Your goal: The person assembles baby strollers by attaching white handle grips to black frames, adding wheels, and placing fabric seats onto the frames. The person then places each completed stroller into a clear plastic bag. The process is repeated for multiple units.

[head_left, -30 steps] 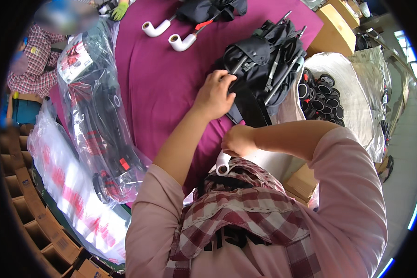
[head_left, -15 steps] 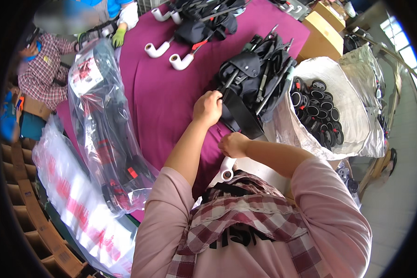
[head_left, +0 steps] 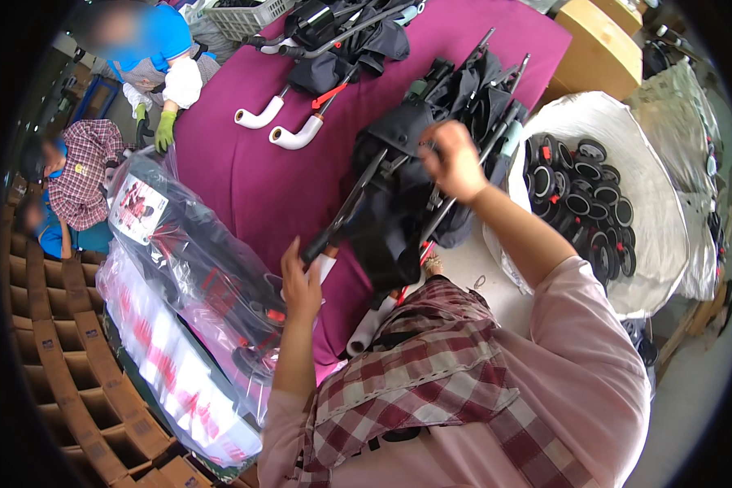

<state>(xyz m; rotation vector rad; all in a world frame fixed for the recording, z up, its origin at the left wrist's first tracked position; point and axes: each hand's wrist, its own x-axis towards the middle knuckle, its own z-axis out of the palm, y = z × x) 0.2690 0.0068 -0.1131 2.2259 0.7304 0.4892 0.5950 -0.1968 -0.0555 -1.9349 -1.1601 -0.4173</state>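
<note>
A folded stroller frame (head_left: 464,106) with black fabric lies on the purple cloth (head_left: 228,187) in front of me. My left hand (head_left: 302,285) is closed at the lower end of a black frame tube (head_left: 329,240), beside a white curved handle. My right hand (head_left: 457,163) is raised over the black fabric, slightly blurred, its fingers pinched around a small dark piece I cannot make out. A loose black fabric panel (head_left: 382,248) hangs between my hands. Near my waist sticks out another white handle (head_left: 370,325).
More folded stroller frames (head_left: 333,61) with white handles (head_left: 297,134) lie farther up. A plastic-wrapped stroller (head_left: 195,236) is at left, with cartons (head_left: 73,350) beyond. A white sack of black wheels (head_left: 586,195) stands right. Two co-workers, one with green gloves (head_left: 165,130), are far left.
My left hand has moved down and left, to the black tube's end. The right hand has risen from the near edge onto the fabric. The stroller frame and its black panel have shifted nearer.
</note>
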